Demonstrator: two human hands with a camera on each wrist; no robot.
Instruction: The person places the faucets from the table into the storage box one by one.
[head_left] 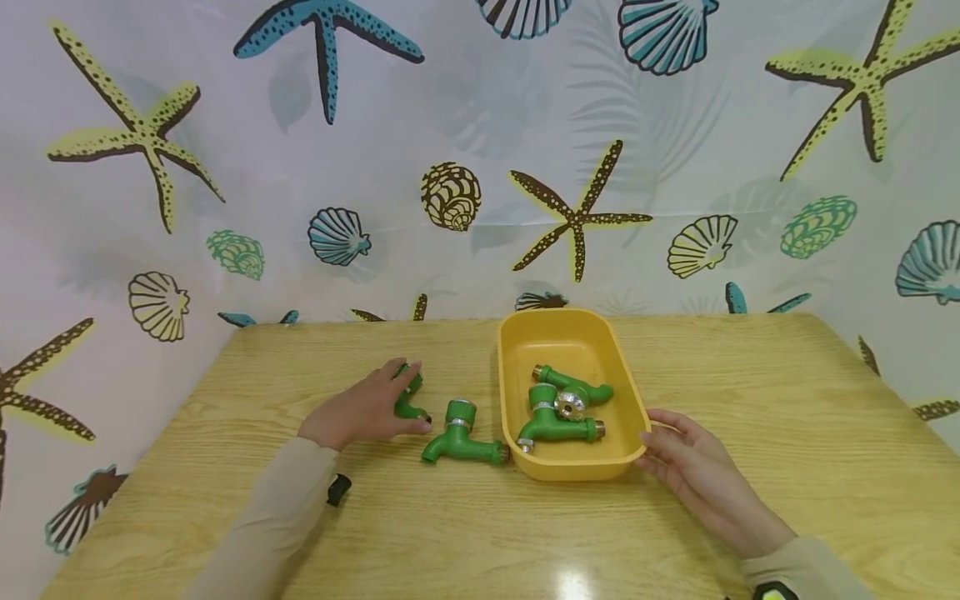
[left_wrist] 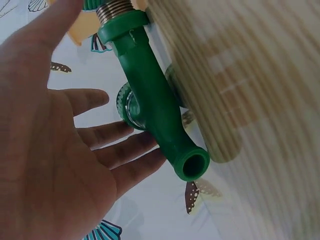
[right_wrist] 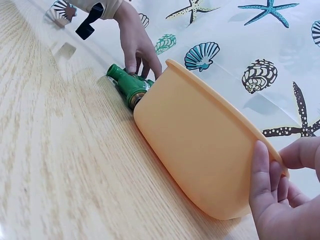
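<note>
My left hand point(head_left: 367, 408) reaches over a green tap point(head_left: 407, 407) lying on the table. In the left wrist view its fingers stretch loosely behind that tap, near the ridged knob, and the thumb lies towards the brass threaded end. Whether the fingertips touch it is hard to tell. Between this hand and a yellow plastic tub point(head_left: 517, 458) lies another green tap point(head_left: 461, 448), its threaded end against the tub. With my right hand point(head_left: 701, 475) I pinch the tub's near right rim, fingers on the outer wall. Two green taps point(head_left: 555, 427) lie inside the tub, one with a shiny metal knob.
The wooden table point(head_left: 787, 417) carries the tub near its middle. Behind it hangs a white cloth point(head_left: 390, 167) printed with starfish and shells, which also runs along both sides. A black band point(head_left: 339, 489) is at my left wrist.
</note>
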